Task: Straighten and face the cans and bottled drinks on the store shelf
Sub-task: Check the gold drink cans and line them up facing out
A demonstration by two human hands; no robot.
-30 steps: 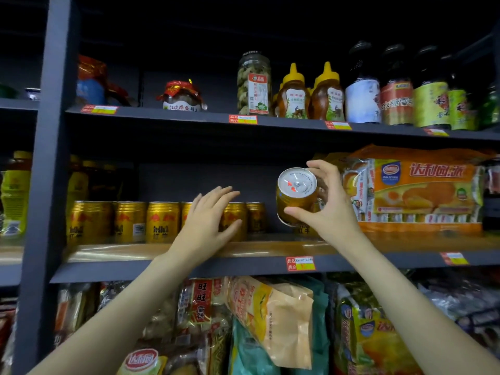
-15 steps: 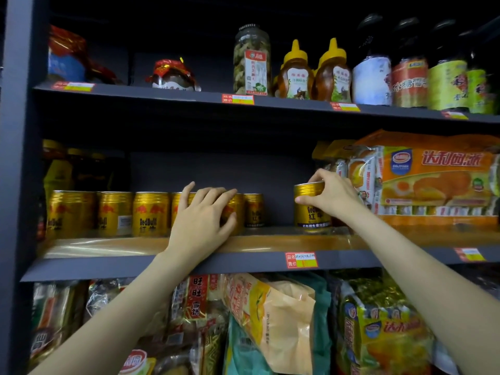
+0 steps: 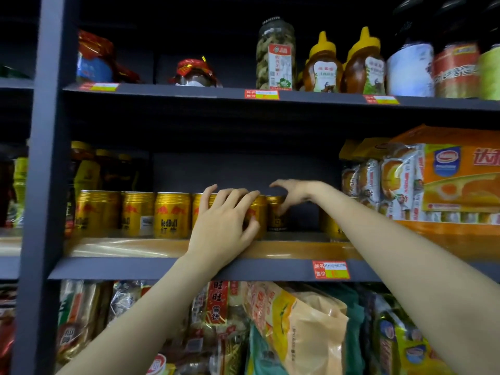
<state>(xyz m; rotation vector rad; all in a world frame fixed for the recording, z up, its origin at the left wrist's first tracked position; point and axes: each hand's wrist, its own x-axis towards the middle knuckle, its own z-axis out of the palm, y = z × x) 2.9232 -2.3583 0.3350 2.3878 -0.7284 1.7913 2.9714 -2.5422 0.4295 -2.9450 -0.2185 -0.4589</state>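
Middle shelf [image 3: 270,249], gold cans in a row. We are partway through the facing step. Our left hand [image 3: 224,226] lies over the front of one gold can [image 3: 257,215] at the right end of the front row, fingers spread and lightly bent across it; whether they grip or merely press, we cannot tell. Our right hand [image 3: 293,194] reaches deeper, fingers and thumb curved wide around the top of a darker can [image 3: 276,215] set further back; contact is not clear. Another can [image 3: 328,224] stands partly hidden behind our right forearm.

To the left, three cans [image 3: 170,215] stand upright near the shelf edge, one with its label plainly forward.

We judge that the next move calls for drawing the rear can forward into line and turning its label outward.

Open room lies between the rear can and the snack packs [image 3: 400,182] at right, and along the bare wooden strip before the cans. The shelf above [image 3: 297,100] limits lift, so sliding suits better.
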